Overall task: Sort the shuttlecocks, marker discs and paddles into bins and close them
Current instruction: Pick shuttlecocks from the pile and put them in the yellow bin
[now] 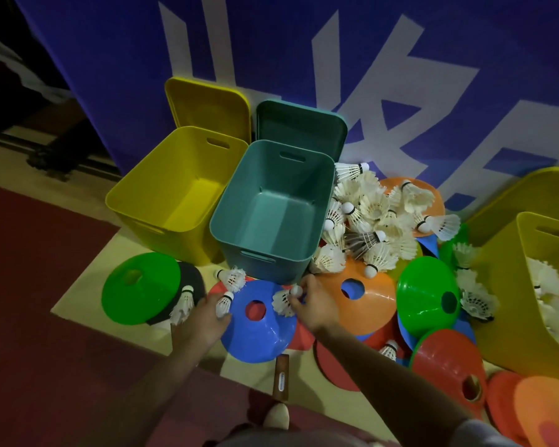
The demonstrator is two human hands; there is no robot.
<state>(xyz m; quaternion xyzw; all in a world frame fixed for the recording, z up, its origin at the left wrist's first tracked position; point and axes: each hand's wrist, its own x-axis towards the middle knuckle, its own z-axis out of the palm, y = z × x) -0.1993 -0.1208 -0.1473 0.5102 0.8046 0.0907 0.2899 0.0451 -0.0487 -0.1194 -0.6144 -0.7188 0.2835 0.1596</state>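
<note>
Green leads at our nine o'clock: a marker disc (141, 287) lies over a dark paddle (192, 279), with a shuttlecock (184, 303) on its right edge. Next comes our left hand (204, 321), fingers curled round a shuttlecock (224, 303) whose cork points down toward the palm. A loose shuttlecock (231, 279) lies just beyond it at twelve o'clock. Between our hands sits the blue disc (259, 321), and our right hand (313, 304) pinches a second shuttlecock (286, 300) by its cork, skirt trailing toward nine o'clock across the disc. The teal bin (273, 208) stands open at twelve o'clock of both hands, near the right one; the yellow bin (175, 188) is at eleven. We judge the coming move a short lift forward over a rim, each bird's long axis tipped cork-first. At two o'clock the main pile of shuttlecocks (368, 217) spills over orange and green discs. A paddle handle (281, 377) lies at six o'clock; its small label is unreadable. White characters on the blue banner (110, 75) are cropped, so we cannot read them.
</note>
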